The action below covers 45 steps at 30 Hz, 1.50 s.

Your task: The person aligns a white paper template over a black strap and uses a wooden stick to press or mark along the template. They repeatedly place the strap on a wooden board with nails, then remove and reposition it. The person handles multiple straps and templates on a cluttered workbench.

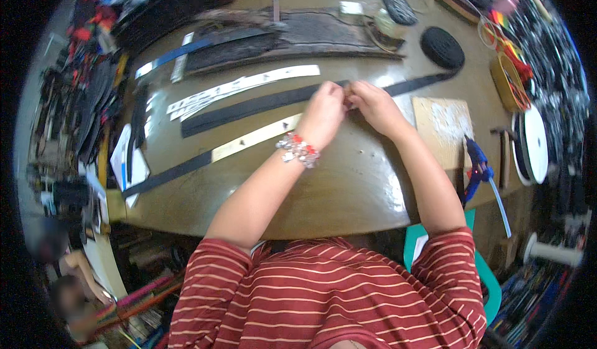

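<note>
Over the middle of the table my left hand (324, 114) and my right hand (375, 105) meet, fingertips pinched close together. Whatever sits between the fingers is small, brownish and blurred, so I cannot make it out. Beneath and behind the hands runs a long black strap (249, 108), leading right to a coiled black roll (442, 47). Nearer to me lies a cream strip (252, 139) with dark marks, its right end hidden by my left hand. A black band (169, 175) continues from its left end. White marked strips (249, 87) lie beyond the black strap.
A dark wooden board (323, 33) lies at the back. On the right are a glue-smeared square board (429, 122), a blue glue gun (477, 162), a hammer-like tool (504, 156), a white spool (535, 144) and a yellow basket (507, 85). Another person (74, 299) is at lower left.
</note>
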Tool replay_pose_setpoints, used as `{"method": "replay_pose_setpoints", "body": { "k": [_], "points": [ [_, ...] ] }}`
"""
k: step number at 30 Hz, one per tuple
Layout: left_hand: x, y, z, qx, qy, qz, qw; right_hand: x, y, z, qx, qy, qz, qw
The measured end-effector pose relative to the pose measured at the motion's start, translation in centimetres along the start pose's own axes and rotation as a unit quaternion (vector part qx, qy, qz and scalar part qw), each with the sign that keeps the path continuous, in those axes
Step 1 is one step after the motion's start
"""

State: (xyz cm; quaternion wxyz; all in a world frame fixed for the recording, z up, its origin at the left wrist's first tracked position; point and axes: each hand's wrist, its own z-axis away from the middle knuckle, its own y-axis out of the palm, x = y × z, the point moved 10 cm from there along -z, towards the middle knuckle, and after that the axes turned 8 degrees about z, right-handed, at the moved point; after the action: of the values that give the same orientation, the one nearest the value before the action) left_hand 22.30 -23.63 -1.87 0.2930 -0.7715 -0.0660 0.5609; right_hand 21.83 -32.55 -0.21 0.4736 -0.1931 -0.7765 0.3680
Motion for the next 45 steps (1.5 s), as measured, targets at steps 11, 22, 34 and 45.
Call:
{"method": "replay_pose_setpoints", "body": {
  "k": [11, 22, 34, 45],
  "points": [
    [1.5, -11.3, 10.4, 0.007, -0.022, -0.238, 0.971, -2.8, -7.9, 3.1, -0.234, 0.024, 0.018, 0.972],
    [1.1, -13.7, 12.3, 0.071, 0.075, -0.168, 0.98, 1.2, -7.0, 2.5, -0.264, -0.056, 0.194, 0.943],
    [1.4, -26.3, 4.9, 0.045, 0.014, -0.05, 0.998, 12.1, 2.7, 3.5, 0.048, -0.172, 0.286, 0.941],
    [-3.6, -21.6, 12.0, 0.162, -0.006, 0.003, 0.987, 17.0, 0.5, 0.6, 0.062, -0.047, 0.084, 0.993]
  ]
}}
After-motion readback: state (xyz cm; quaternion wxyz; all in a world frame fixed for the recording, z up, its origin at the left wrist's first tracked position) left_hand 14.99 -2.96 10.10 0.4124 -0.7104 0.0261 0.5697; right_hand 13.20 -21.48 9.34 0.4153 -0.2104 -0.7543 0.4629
